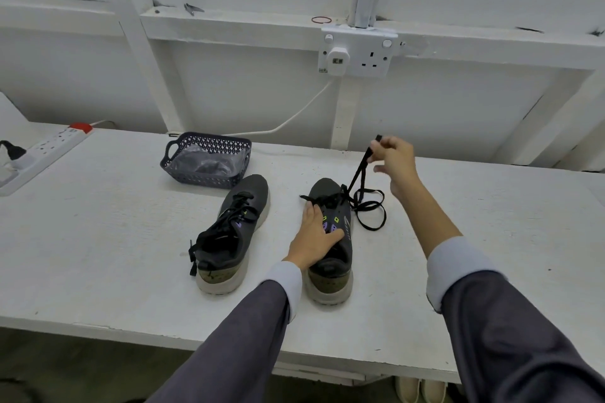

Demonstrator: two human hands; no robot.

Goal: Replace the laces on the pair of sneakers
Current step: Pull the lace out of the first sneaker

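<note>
Two dark grey sneakers with pale soles stand side by side on the white table, toes pointing away from me. The left sneaker is still laced with a black lace. My left hand presses down on the tongue area of the right sneaker, fingers spread over coloured eyelets. My right hand is raised above and right of that shoe and pinches the end of a black lace. The lace runs down to the shoe's front eyelets and lies in a loose loop on the table beside it.
A dark perforated basket with clear plastic bags inside stands behind the left sneaker. A white power strip lies at the far left. A wall socket with a plugged-in adapter is on the back wall, its cable trailing down behind the basket.
</note>
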